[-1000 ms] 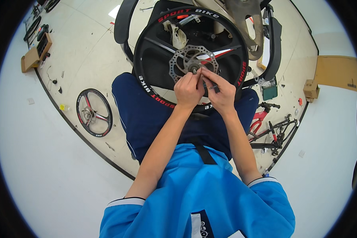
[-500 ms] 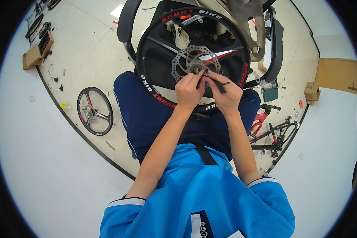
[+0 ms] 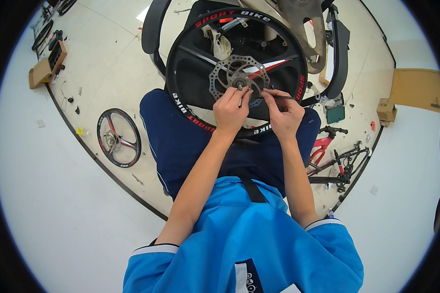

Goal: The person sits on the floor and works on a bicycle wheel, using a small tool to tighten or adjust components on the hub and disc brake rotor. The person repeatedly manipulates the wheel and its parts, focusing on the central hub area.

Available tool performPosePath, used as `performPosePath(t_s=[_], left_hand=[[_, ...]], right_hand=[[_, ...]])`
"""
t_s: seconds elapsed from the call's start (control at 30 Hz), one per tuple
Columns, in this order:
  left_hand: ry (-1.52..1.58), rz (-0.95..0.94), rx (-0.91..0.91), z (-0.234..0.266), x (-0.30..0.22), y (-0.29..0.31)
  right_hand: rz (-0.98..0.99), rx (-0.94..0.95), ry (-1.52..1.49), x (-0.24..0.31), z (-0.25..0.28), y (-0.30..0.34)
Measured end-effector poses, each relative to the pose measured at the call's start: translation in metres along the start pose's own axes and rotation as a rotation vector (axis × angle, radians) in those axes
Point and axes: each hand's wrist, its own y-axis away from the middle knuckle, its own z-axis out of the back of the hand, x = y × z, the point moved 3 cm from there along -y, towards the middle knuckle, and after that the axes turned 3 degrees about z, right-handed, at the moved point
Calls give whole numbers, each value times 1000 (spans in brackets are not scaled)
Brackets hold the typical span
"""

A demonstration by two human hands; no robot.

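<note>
A black three-spoke bicycle wheel [image 3: 174,73] with red and white lettering lies across my lap, tilted. A perforated metal brake rotor [image 3: 218,66] surrounds its hub axle [image 3: 239,85]. My left hand [image 3: 231,111] is closed at the lower edge of the rotor, just below the axle. Between its fingertips a small dark piece shows, too small to name. My right hand [image 3: 284,116] pinches a thin dark rod-shaped tool [image 3: 284,97], perhaps a hex key, right of the rotor. The two hands are apart, and the tool's tip is near the rotor's lower right edge.
Behind the wheel is a black chair with armrests [image 3: 154,29], holding tools and a whitish crumpled glove or cloth [image 3: 221,47]. A grey metal frame part [image 3: 314,41] leans at the far right. Another wheel [image 3: 100,139], a red-and-black bike frame [image 3: 322,144] and cardboard boxes [image 3: 387,110] are on the floor.
My right hand has moved right and away from my left hand, with the dark tool now lying flatter. The left hand stays by the axle. The wheel has shifted slightly left in view.
</note>
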Motion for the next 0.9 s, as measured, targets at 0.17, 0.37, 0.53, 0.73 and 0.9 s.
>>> performPosePath(t_s=[0.17,0.37,0.53,0.73,0.9], left_hand=[[-116,-59,-20,-3,-2,3],[-254,-174,-44,-6,-1,5],[-285,-228,-40,-10,4,11],[-229,-180,-66,-13,3,11],[-201,-140,-85,-11,1,10]], right_hand=[[-35,-8,-19,-4,3,2],[-52,27,-43,-9,7,5],[-78,-28,-184,-8,-6,-5],[-14,-22,-133,-3,-17,-10],[20,12,-82,-2,-17,-11]])
